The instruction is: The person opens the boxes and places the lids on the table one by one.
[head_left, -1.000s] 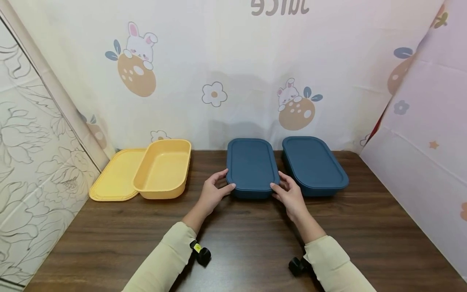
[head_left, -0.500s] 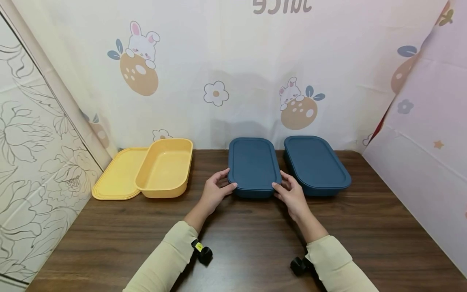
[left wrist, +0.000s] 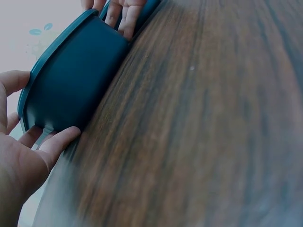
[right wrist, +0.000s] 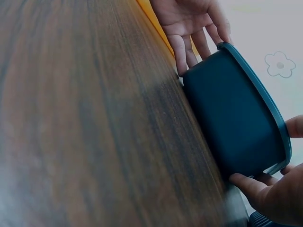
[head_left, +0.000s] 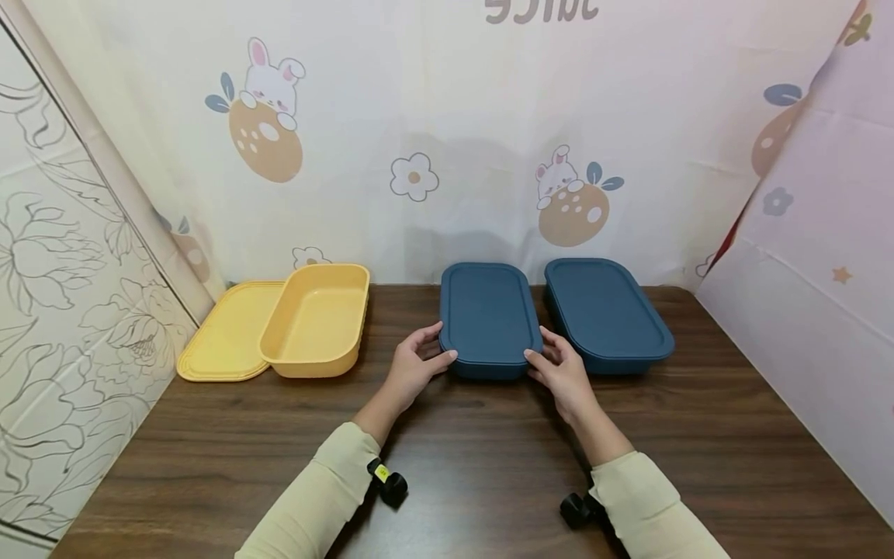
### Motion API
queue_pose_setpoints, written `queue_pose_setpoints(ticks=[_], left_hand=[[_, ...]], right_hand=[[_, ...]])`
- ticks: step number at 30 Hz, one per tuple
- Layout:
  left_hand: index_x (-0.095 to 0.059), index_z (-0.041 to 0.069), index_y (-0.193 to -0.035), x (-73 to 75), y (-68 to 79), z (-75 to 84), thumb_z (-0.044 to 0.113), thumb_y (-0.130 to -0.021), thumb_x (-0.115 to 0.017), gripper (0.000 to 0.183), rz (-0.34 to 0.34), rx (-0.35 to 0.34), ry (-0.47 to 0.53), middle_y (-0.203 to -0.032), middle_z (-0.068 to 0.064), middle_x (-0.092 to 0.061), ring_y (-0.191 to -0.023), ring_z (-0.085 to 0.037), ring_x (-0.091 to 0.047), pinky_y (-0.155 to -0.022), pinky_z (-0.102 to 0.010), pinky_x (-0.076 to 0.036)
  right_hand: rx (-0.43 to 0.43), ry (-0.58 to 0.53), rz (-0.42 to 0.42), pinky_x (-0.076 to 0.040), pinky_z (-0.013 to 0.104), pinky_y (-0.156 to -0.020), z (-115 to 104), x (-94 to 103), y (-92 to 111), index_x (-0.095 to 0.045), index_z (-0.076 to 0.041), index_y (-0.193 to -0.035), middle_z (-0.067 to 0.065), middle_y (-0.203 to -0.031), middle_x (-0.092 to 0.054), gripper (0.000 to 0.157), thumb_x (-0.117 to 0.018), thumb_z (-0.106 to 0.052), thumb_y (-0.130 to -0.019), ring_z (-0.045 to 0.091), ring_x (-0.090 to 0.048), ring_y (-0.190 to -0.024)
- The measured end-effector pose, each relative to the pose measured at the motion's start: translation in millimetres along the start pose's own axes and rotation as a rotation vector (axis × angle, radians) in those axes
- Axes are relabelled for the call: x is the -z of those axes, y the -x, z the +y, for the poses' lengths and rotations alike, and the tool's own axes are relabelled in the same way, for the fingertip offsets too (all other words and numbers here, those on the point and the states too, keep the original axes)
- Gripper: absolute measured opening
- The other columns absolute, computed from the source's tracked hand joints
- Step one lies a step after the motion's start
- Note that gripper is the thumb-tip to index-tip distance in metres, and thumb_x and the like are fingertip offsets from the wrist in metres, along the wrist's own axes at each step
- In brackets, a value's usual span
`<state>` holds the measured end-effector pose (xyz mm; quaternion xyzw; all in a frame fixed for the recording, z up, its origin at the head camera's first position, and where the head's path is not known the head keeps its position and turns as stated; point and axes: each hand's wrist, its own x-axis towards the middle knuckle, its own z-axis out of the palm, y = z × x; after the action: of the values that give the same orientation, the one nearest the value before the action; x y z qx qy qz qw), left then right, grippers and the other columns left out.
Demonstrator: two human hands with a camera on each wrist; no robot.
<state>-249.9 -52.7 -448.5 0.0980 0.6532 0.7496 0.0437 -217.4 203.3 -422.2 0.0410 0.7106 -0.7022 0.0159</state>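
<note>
A dark blue lidded food container [head_left: 490, 310] sits on the table, its lid on top. My left hand [head_left: 410, 366] holds its near left corner, thumb at the lid's front edge and fingers along the side. On the opposite corner my right hand [head_left: 563, 373] grips the same way. In the left wrist view, fingers of the left hand [left wrist: 31, 156] reach down the container's side wall [left wrist: 71, 80]. The right wrist view shows the right hand [right wrist: 277, 191] touching the container [right wrist: 232, 113] from its lid edge down to its base.
A second blue lidded container [head_left: 609, 314] stands close on the right. To the left is an uncovered yellow container [head_left: 317, 314], partly over a flat yellow lid [head_left: 226, 334]. Printed cloth [head_left: 349, 93] hangs behind the wooden table [head_left: 475, 466].
The head view has shifted slightly. Both hands stay at the corners of the middle blue container, which shows no clear movement on the table.
</note>
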Motion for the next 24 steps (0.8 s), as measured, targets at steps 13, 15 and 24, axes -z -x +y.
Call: queue_pose_setpoints(ticks=[13,15,24], left_hand=[[-0.052,0.005,-0.140,-3.1,1.4,-0.2,0.003,-0.085,-0.075,0.059,-0.002,-0.005,-0.011,-0.131,-0.020,-0.051,-0.118,-0.034,-0.057,-0.082,-0.036,-0.056],[-0.052,0.005,-0.139,-3.7,2.1,0.7,0.003,-0.085,-0.075,0.059,-0.004,-0.003,-0.017,-0.130,-0.019,-0.051,-0.118,-0.034,-0.056,-0.082,-0.035,-0.056],[-0.053,0.003,-0.134,-7.2,4.9,3.7,0.002,-0.085,-0.074,0.054,0.003,-0.009,-0.057,-0.130,-0.019,-0.052,-0.116,-0.035,-0.057,-0.079,-0.036,-0.057]], right_hand=[[-0.006,0.011,-0.002,-0.043,0.046,-0.102,-1.6,4.0,4.2,-0.025,-0.010,-0.155,0.020,-0.144,-0.041,0.063,-0.056,-0.009,-0.099,0.010,-0.054,-0.111],[-0.006,0.012,-0.002,-0.043,0.046,-0.101,-2.0,4.8,5.0,-0.025,-0.010,-0.154,0.020,-0.144,-0.041,0.063,-0.056,-0.009,-0.099,0.008,-0.055,-0.109],[-0.002,0.029,-0.005,-0.045,0.044,-0.099,-1.5,6.7,9.1,-0.025,-0.009,-0.154,0.021,-0.143,-0.041,0.064,-0.057,-0.010,-0.099,0.005,-0.057,-0.105]])
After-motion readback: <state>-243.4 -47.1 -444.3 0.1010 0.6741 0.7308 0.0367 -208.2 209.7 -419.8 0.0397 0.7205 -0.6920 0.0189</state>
